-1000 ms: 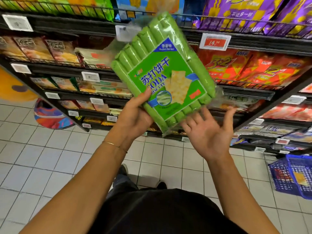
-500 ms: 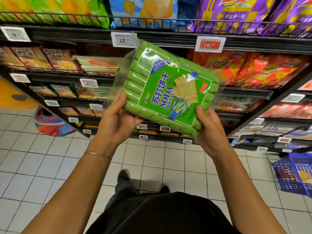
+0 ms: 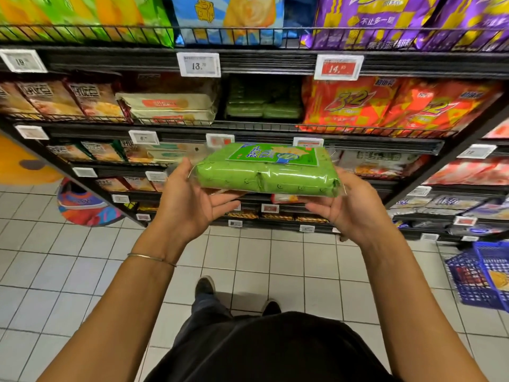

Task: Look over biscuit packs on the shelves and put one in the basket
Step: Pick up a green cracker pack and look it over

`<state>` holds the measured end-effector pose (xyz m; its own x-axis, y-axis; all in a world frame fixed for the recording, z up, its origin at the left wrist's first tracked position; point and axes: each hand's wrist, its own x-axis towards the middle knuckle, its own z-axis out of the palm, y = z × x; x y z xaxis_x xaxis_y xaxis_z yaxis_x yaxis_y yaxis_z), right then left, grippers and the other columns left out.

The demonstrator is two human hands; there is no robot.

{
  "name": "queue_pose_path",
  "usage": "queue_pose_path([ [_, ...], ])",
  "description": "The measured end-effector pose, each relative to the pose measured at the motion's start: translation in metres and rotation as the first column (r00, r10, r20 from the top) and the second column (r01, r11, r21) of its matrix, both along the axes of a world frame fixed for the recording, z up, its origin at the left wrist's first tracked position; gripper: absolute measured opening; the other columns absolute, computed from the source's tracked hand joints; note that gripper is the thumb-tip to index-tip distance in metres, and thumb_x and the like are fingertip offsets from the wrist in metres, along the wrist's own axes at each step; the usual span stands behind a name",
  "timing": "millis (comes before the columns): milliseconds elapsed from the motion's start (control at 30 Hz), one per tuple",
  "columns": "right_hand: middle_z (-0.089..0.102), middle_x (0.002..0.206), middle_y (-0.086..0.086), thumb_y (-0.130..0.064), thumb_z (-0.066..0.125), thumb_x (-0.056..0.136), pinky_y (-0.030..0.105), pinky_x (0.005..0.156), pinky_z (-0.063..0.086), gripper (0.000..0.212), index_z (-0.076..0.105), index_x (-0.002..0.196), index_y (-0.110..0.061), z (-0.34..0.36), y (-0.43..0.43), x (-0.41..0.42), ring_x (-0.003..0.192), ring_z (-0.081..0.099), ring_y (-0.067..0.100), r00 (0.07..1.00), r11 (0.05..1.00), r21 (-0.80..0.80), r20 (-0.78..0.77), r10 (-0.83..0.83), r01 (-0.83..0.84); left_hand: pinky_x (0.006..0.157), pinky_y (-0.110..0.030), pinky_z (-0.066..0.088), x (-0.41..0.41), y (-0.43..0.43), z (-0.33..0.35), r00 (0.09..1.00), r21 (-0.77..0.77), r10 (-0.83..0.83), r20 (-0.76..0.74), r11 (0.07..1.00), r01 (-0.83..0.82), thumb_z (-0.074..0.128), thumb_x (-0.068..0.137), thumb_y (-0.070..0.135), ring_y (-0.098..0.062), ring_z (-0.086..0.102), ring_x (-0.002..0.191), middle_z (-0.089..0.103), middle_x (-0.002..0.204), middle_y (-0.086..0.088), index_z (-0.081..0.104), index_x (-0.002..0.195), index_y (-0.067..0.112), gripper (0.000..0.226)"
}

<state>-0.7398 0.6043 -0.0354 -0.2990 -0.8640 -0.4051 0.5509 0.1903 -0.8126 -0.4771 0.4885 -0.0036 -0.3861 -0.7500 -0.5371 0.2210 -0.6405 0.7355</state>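
Palms up — left hand [image 3: 190, 201] & right hand [image 3: 349, 208] cradle biscuit pack [image 3: 267, 175].

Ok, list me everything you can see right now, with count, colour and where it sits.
soda biscuit pack: one, green, held flat between both hands at mid-frame
green packs: a stack, count unclear, on the second shelf behind the rail
red packs: at least two, red-orange, right of the green packs
purple bags: several, top shelf right
price tags: many, white or red, on shelf edges
basket: one, blue, on the floor at right, with goods inside
floor: pale tiles
left hand: under the pack's left end
right hand: under its right end
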Motion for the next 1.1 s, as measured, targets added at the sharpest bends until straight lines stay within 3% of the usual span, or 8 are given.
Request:
queue_pose_path([
  [167, 0.08, 0.108, 0.01, -0.029, 0.036, 0.113, 0.032, 0.059, 0.063, 0.039, 0.061, 0.138, -0.012, -0.005, 0.005, 0.005, 0.087, 0.08, 0.028, 0.998, 0.998, 0.049, 0.056, 0.023, -0.026, 0.074, -0.042, 0.066, 0.003, 0.003, 0.001, 0.998, -0.026, -0.059, 0.025, 0.998, 0.06, 0.059, 0.083, 0.06, -0.039, 0.078, 0.098, 0.074, 0.13, -0.01, 0.07, 0.131, 0.024, 0.061],
  [333, 0.072, 0.131, 0.014, -0.027, 0.035, 0.107, 0.045, 0.079, 0.065, 0.048, 0.055, 0.145, -0.007, -0.002, 0.011, 0.008, 0.114, 0.073, 0.031, 0.985, 0.993, -0.028, 0.132, 0.115, -0.112, 0.092, -0.046, 0.059, 0.008, 0.002, -0.008, 0.994, -0.002, 0.031, -0.103, 0.999, -0.032, 0.031, 0.106, 0.066, -0.038, 0.071, 0.119, 0.066, 0.142, -0.009, 0.054, 0.151, 0.025, 0.065],
  [433, 0.059, 0.147, 0.019, -0.024, 0.038, 0.097, 0.067, 0.108, 0.045, 0.059, 0.046, 0.153, -0.008, 0.0, 0.008, 0.011, 0.138, 0.053, 0.043, 0.98, 0.994, -0.074, 0.175, 0.095, -0.083, 0.114, -0.056, 0.044, 0.008, 0.003, -0.015, 0.977, -0.026, 0.063, -0.206, 0.997, -0.069, 0.026, 0.106, 0.064, -0.037, 0.061, 0.134, 0.061, 0.148, -0.012, 0.047, 0.156, 0.022, 0.069],
  [533, 0.053, 0.151, 0.022, -0.028, 0.042, 0.091, 0.071, 0.119, 0.026, 0.063, 0.05, 0.149, -0.004, 0.003, 0.004, 0.016, 0.139, 0.048, 0.045, 0.981, 0.993, -0.115, 0.195, 0.028, -0.005, 0.116, -0.058, 0.041, 0.009, 0.003, -0.019, 0.956, -0.03, 0.074, -0.284, 0.996, -0.086, 0.029, 0.104, 0.066, -0.034, 0.056, 0.14, 0.055, 0.154, -0.011, 0.041, 0.159, 0.023, 0.071],
  [633, 0.062, 0.143, 0.014, -0.039, 0.039, 0.104, 0.065, 0.118, 0.035, 0.047, 0.065, 0.136, -0.016, 0.002, 0.001, 0.02, 0.134, 0.057, 0.035, 0.987, 0.991, -0.132, 0.157, -0.018, 0.039, 0.12, -0.059, 0.035, 0.01, 0.002, -0.024, 0.938, -0.004, 0.091, -0.336, 0.995, -0.098, 0.037, 0.098, 0.071, -0.033, 0.056, 0.14, 0.057, 0.153, -0.01, 0.045, 0.158, 0.023, 0.077],
  [700, 0.062, 0.146, 0.009, -0.047, 0.032, 0.109, 0.06, 0.112, 0.043, 0.051, 0.062, 0.141, -0.022, 0.001, 0.0, 0.024, 0.137, 0.057, 0.031, 0.993, 0.991, -0.131, 0.117, -0.012, 0.027, 0.124, -0.06, 0.029, 0.008, 0.003, -0.027, 0.923, 0.028, 0.123, -0.364, 0.992, -0.121, 0.04, 0.095, 0.075, -0.035, 0.055, 0.14, 0.058, 0.152, -0.01, 0.05, 0.154, 0.023, 0.079],
  [967, 0.058, 0.149, 0.014, -0.041, 0.034, 0.109, 0.062, 0.111, 0.044, 0.052, 0.051, 0.151, -0.015, -0.001, 0.002, 0.029, 0.139, 0.055, 0.034, 0.998, 0.987, -0.162, 0.057, 0.01, -0.001, 0.108, -0.063, 0.048, 0.004, 0.01, -0.039, 0.896, 0.118, 0.247, -0.369, 0.969, -0.219, 0.05, 0.089, 0.073, -0.04, 0.062, 0.131, 0.063, 0.146, -0.014, 0.066, 0.142, 0.023, 0.075],
  [1100, 0.049, 0.156, 0.021, -0.049, 0.045, 0.102, 0.065, 0.111, 0.043, 0.068, 0.039, 0.155, -0.007, 0.007, 0.001, 0.031, 0.143, 0.048, 0.042, 0.999, 0.973, -0.23, 0.032, -0.015, 0.021, 0.12, -0.069, 0.03, 0.003, 0.007, -0.042, 0.921, 0.14, 0.216, -0.324, 0.974, -0.179, 0.034, 0.098, 0.073, -0.042, 0.057, 0.137, 0.061, 0.148, -0.015, 0.057, 0.149, 0.024, 0.074],
])
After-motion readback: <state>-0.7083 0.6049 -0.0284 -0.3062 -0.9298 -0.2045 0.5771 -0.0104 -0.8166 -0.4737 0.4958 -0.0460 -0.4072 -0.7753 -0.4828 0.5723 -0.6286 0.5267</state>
